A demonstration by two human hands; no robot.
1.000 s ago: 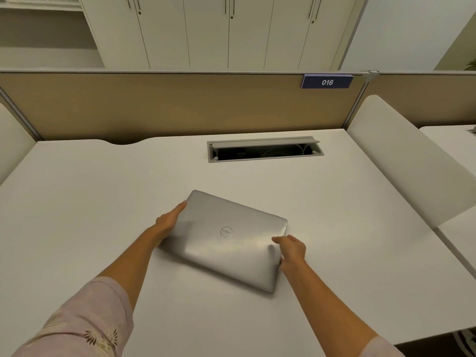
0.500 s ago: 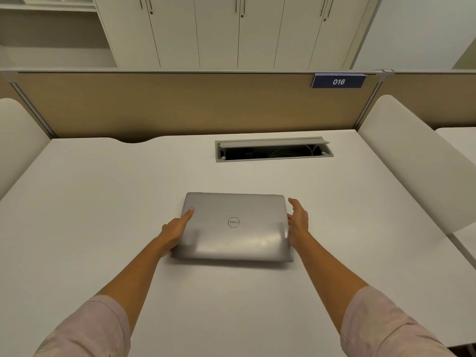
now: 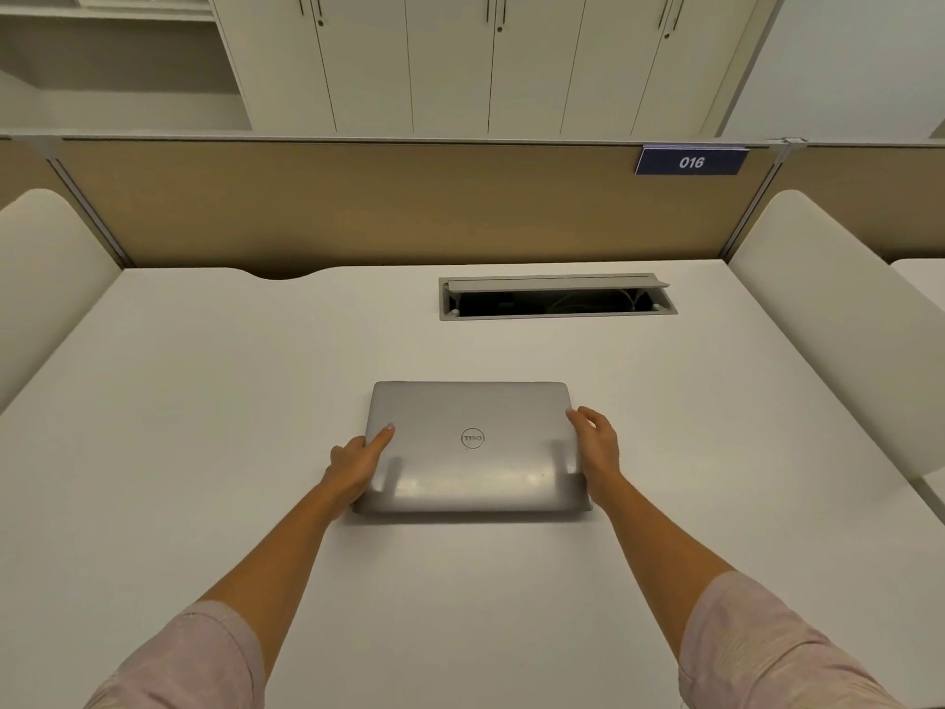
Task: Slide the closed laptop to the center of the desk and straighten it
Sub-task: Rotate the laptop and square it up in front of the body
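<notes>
A closed silver laptop (image 3: 473, 447) with a round logo on its lid lies flat near the middle of the white desk (image 3: 204, 401), its edges square to the desk's back edge. My left hand (image 3: 358, 460) grips the laptop's left edge, with the index finger stretched over the lid. My right hand (image 3: 595, 447) presses against the right edge, fingers curled along it. Both forearms reach in from the bottom of the view.
An open cable hatch (image 3: 557, 297) is set into the desk behind the laptop. A tan partition (image 3: 358, 207) with a blue "016" sign (image 3: 691, 161) closes the back. White side screens (image 3: 838, 324) flank the desk. Cabinets stand beyond.
The laptop turned from a skewed angle to square with the desk. My right hand moved from the front right corner to the right edge; my left hand stayed on the left edge.
</notes>
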